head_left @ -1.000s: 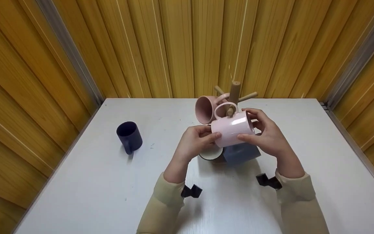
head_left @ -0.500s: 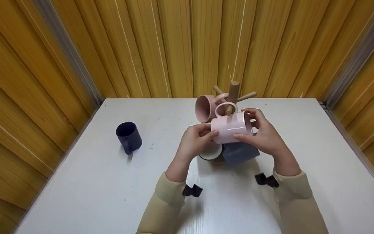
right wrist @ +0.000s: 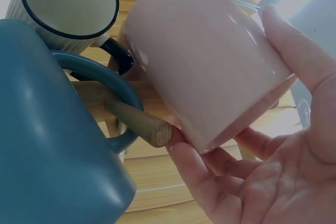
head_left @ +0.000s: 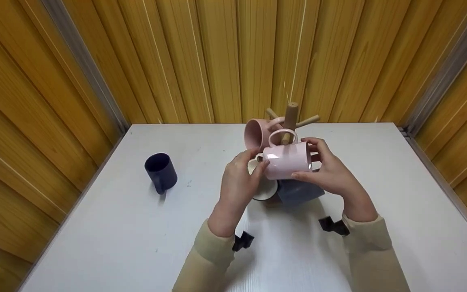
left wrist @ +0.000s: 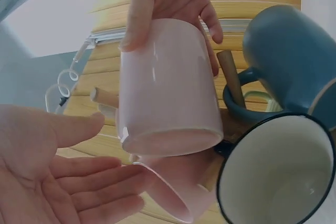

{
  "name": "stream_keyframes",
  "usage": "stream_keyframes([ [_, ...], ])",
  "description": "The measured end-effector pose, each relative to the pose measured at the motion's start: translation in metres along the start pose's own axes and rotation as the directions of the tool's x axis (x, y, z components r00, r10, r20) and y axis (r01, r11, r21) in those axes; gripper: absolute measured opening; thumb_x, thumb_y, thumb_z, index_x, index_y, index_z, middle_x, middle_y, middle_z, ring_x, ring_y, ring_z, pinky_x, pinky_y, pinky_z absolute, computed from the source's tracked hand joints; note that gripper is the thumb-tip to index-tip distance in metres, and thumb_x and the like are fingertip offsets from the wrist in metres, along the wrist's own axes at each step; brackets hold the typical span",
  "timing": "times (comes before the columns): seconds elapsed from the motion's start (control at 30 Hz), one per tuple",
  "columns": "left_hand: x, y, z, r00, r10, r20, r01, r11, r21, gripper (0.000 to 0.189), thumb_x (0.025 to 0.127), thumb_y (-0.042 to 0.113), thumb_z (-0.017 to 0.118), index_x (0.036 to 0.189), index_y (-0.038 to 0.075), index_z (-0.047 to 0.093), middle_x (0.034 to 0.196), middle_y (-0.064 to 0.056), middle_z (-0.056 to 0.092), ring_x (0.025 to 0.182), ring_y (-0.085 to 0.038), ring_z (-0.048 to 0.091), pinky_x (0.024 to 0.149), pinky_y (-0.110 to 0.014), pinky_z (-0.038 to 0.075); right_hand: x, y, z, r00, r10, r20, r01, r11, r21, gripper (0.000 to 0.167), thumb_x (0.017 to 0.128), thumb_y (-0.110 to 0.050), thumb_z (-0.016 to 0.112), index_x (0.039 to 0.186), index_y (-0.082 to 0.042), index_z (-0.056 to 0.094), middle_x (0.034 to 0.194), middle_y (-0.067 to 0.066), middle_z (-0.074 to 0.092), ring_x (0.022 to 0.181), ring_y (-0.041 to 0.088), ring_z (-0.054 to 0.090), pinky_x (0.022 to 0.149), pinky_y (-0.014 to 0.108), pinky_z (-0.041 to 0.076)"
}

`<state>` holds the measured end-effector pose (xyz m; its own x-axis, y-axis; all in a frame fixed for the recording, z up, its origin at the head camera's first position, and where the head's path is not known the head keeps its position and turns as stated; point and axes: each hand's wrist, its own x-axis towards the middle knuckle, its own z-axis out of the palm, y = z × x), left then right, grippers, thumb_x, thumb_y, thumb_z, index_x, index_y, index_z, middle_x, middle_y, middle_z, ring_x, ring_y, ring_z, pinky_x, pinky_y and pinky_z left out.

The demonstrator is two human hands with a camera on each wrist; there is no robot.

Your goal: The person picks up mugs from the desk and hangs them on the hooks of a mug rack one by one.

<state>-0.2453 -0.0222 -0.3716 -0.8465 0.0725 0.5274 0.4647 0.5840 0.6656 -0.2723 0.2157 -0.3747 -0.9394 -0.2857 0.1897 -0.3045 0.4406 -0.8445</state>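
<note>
A light pink mug (head_left: pixel 288 162) lies sideways in the air at a wooden mug tree (head_left: pixel 292 115), its handle loop around the tip of a front peg in the head view. My right hand (head_left: pixel 330 172) holds it by the open end, thumb on the near side and fingers behind. At its base end is my left hand (head_left: pixel 236 182); in the left wrist view this hand's (left wrist: pixel 68 171) fingers are extended and thumb apart, with a gap to the mug. A second pink mug (head_left: pixel 253 136) hangs on the tree behind.
Lower on the tree hang a blue mug (right wrist: pixel 58 129), its handle around a peg (right wrist: pixel 142 121), and a cream mug with a dark rim (left wrist: pixel 278 171). A navy mug (head_left: pixel 164 174) stands upright on the white table (head_left: pixel 116 223) at left. Wood-panel walls (head_left: pixel 217 61) enclose the table.
My left hand has loosened from the light pink mug and drawn slightly left, its fingers straightening. The mug has shifted slightly and sits more level, still in my right hand.
</note>
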Motion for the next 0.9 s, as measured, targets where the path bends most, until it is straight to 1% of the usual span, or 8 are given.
stream_keyframes([
  [0.1,-0.001,0.002,0.001,0.990,0.108,-0.095,-0.108,0.994,0.006,0.034,0.094,0.020,0.076,0.122,0.001,0.070,0.117,-0.012,0.076,0.112,-0.023,0.073,0.099,-0.037,0.058,0.000,0.000,0.000,1.000,0.002,0.004,-0.002,1.000,0.000,0.089,0.083,-0.016,0.087,0.152,-0.008,0.031,0.144,0.022,0.050,0.122,0.038,0.058,0.082,0.023,0.057],
  [0.23,0.006,0.007,0.005,0.976,0.177,-0.127,-0.186,0.980,-0.064,0.031,0.095,0.019,0.076,0.118,-0.001,0.071,0.112,-0.014,0.076,0.106,-0.023,0.074,0.093,-0.033,0.061,-0.001,-0.001,-0.001,1.000,0.000,0.013,0.000,1.000,0.000,0.090,0.084,-0.016,0.087,0.153,-0.007,0.030,0.144,0.023,0.049,0.122,0.039,0.058,0.082,0.023,0.057],
  [0.4,0.022,0.020,0.017,0.975,0.194,-0.108,-0.206,0.972,-0.113,0.032,0.093,0.018,0.077,0.118,-0.001,0.071,0.110,-0.013,0.075,0.101,-0.022,0.075,0.087,-0.025,0.062,-0.001,-0.002,-0.002,1.000,0.004,0.028,-0.004,1.000,0.007,0.092,0.084,-0.015,0.086,0.155,-0.008,0.028,0.146,0.022,0.048,0.126,0.039,0.056,0.087,0.030,0.058],
  [0.57,0.037,0.027,0.030,0.960,0.242,-0.137,-0.241,0.970,0.023,0.031,0.090,0.022,0.081,0.112,0.003,0.074,0.106,-0.008,0.077,0.095,-0.015,0.076,0.083,-0.017,0.060,-0.001,-0.003,-0.002,0.999,0.007,0.039,-0.006,1.000,-0.008,0.093,0.086,-0.018,0.085,0.158,-0.010,0.027,0.147,0.022,0.047,0.129,0.039,0.054,0.093,0.040,0.058],
  [0.63,0.039,0.027,0.033,0.948,0.270,-0.167,-0.260,0.963,0.076,0.026,0.089,0.021,0.082,0.107,0.004,0.075,0.102,-0.007,0.078,0.092,-0.013,0.076,0.083,-0.016,0.059,-0.001,-0.004,-0.002,0.999,0.000,0.040,0.000,1.000,-0.009,0.092,0.087,-0.018,0.084,0.159,-0.010,0.028,0.147,0.022,0.048,0.130,0.039,0.054,0.094,0.039,0.057],
  [0.73,0.041,0.026,0.035,0.936,0.297,-0.190,-0.284,0.955,0.091,0.020,0.090,0.018,0.081,0.103,0.004,0.076,0.099,-0.006,0.078,0.089,-0.013,0.075,0.082,-0.017,0.060,-0.002,-0.005,-0.004,0.999,-0.010,0.041,0.010,1.000,-0.008,0.088,0.089,-0.017,0.082,0.159,-0.009,0.029,0.147,0.023,0.049,0.131,0.039,0.054,0.096,0.038,0.057],
  [0.83,0.040,0.026,0.033,0.936,0.297,-0.190,-0.290,0.955,0.066,0.019,0.091,0.017,0.080,0.103,0.003,0.077,0.100,-0.007,0.079,0.091,-0.014,0.076,0.082,-0.017,0.060,-0.002,-0.005,-0.006,0.999,-0.014,0.049,0.013,1.000,0.002,0.085,0.092,-0.016,0.079,0.160,-0.008,0.029,0.148,0.023,0.048,0.135,0.040,0.052,0.102,0.041,0.055],
  [0.9,0.040,0.026,0.031,0.941,0.284,-0.181,-0.283,0.959,0.033,0.019,0.091,0.016,0.080,0.104,0.003,0.077,0.101,-0.008,0.079,0.091,-0.015,0.077,0.082,-0.018,0.060,-0.002,-0.005,-0.009,0.999,-0.013,0.050,0.012,1.000,0.010,0.081,0.095,-0.016,0.075,0.160,-0.006,0.028,0.150,0.024,0.047,0.137,0.040,0.050,0.106,0.039,0.053],
])
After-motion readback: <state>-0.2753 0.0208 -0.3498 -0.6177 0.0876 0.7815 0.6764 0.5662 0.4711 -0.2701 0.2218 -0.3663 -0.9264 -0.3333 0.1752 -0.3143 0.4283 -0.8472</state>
